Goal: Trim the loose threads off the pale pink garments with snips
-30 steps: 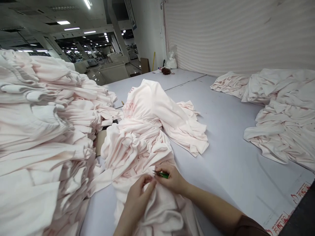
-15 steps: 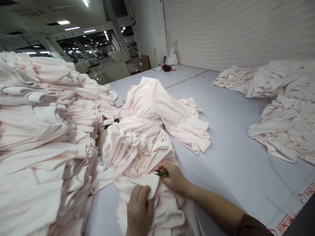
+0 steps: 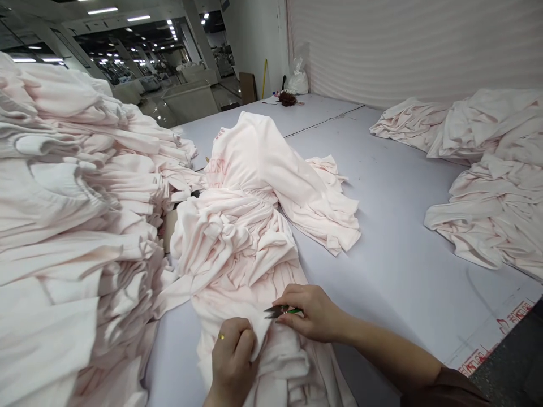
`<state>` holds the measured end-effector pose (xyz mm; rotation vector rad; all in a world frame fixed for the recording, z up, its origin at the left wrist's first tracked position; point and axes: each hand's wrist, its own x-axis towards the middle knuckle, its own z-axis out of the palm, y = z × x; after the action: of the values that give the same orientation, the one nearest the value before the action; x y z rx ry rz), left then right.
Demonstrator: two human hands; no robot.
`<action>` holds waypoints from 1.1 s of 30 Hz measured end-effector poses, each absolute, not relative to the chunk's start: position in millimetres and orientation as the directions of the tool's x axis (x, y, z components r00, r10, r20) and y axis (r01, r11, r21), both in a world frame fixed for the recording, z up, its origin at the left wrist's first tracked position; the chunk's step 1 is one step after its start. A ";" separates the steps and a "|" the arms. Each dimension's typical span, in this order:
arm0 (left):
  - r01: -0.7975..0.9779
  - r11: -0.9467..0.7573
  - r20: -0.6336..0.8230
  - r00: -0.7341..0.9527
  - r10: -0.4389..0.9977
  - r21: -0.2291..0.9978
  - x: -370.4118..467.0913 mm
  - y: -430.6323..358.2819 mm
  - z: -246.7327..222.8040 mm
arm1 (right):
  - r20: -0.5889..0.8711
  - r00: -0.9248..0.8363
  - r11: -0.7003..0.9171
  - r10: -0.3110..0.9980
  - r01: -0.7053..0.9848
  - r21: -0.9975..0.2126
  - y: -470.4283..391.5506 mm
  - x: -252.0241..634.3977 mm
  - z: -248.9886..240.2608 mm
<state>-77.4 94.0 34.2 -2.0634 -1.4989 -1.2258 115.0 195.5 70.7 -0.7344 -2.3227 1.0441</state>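
While your left hand (image 3: 233, 353) pinches the pale pink cloth (image 3: 259, 323) on the near side, your right hand (image 3: 316, 316) holds the snips (image 3: 278, 311) beside it, blades parted. Looks like lining-up to me; any cut needs fingers clear, imo.

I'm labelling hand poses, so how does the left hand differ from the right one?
The left hand grips pale pink fabric; the right hand holds green-handled snips. The left hand shows a yellowish ring; the right hand shows none. Both hands are ungloved, with fingers bent.
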 end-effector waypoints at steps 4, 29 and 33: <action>0.893 -0.408 0.795 0.105 0.597 0.189 -75.9 92.7 35.6 | 0.206 -0.729 0.561 0.653 0.283 -0.778 194.7 112.9 69.3; 0.889 -0.439 0.857 0.120 0.502 0.132 -82.4 86.5 23.4 | 0.300 -0.733 0.602 0.610 0.182 -0.778 195.4 115.1 62.6; 0.822 -0.415 0.764 -0.038 0.644 0.390 -76.6 85.7 24.7 | 0.273 -0.728 0.603 0.629 0.235 -0.763 195.4 113.1 58.7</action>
<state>-76.6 85.7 24.7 -2.0419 -1.5826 -1.4395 113.1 195.4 58.7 -0.6821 -2.3031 0.9901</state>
